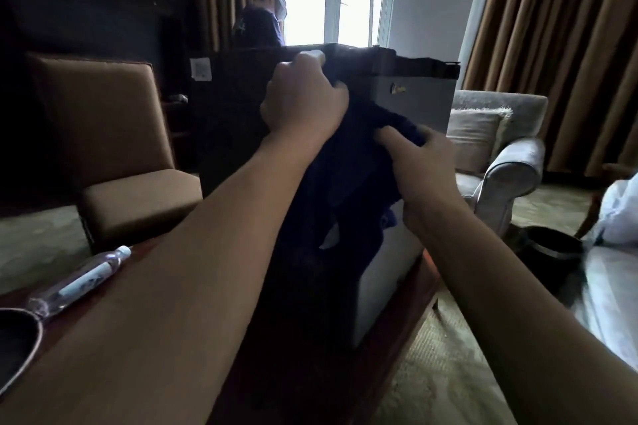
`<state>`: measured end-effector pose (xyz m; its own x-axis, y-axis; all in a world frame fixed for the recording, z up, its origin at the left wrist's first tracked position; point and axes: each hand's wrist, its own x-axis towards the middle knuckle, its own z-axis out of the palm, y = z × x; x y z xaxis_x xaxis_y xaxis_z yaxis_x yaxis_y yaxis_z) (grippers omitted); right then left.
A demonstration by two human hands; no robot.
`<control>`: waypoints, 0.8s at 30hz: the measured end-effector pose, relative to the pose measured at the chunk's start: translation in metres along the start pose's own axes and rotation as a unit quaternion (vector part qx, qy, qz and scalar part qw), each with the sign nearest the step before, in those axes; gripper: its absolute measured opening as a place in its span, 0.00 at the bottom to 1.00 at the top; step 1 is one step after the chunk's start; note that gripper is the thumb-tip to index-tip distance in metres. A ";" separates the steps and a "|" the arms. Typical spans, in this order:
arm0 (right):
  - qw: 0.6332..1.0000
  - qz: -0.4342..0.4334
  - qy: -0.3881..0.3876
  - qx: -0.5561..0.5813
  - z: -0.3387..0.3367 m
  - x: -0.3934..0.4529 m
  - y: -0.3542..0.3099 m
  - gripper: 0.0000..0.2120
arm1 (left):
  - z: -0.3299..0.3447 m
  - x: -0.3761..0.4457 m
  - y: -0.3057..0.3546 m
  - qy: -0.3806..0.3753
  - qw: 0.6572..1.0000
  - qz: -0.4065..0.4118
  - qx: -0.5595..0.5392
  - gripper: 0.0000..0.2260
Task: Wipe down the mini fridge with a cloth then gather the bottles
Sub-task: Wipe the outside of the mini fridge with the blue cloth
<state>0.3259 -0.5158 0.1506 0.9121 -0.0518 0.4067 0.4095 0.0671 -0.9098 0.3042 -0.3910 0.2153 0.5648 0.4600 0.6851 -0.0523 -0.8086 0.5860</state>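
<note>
Both hands, left hand and right hand, grip the limp dark cloth; bunching it gives firmer purchase against the mini fridge.

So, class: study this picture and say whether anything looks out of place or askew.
One thing stands out: a clear water bottle lies on its side on the wooden table, left of the mini fridge, instead of standing upright. Its cap looks on and no spill shows. Both hands hold the dark cloth against the fridge, as wiping would need.
</note>
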 end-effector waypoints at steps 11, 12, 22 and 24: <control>0.990 0.092 0.015 -0.109 -0.023 -0.066 0.142 0.21 | 0.075 -0.146 -0.102 -0.126 0.984 -0.122 -0.015 0.22; 0.983 0.119 0.012 -0.142 -0.029 -0.076 0.159 0.18 | 0.086 -0.167 -0.119 -0.171 0.972 -0.164 -0.002 0.22; 0.925 0.190 -0.061 -0.323 -0.046 -0.113 0.212 0.06 | 0.113 -0.245 -0.182 -0.263 0.915 -0.300 -0.055 0.18; 0.930 0.171 -0.059 -0.320 -0.044 -0.102 0.196 0.09 | 0.106 -0.231 -0.177 -0.240 0.919 -0.295 -0.103 0.18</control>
<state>0.3121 -0.5408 -0.0733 0.9981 -0.0239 0.0559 0.0336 -0.5487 -0.8353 0.2703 -0.3934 -0.0924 0.8402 0.5419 -0.0198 0.2536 -0.3605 0.8976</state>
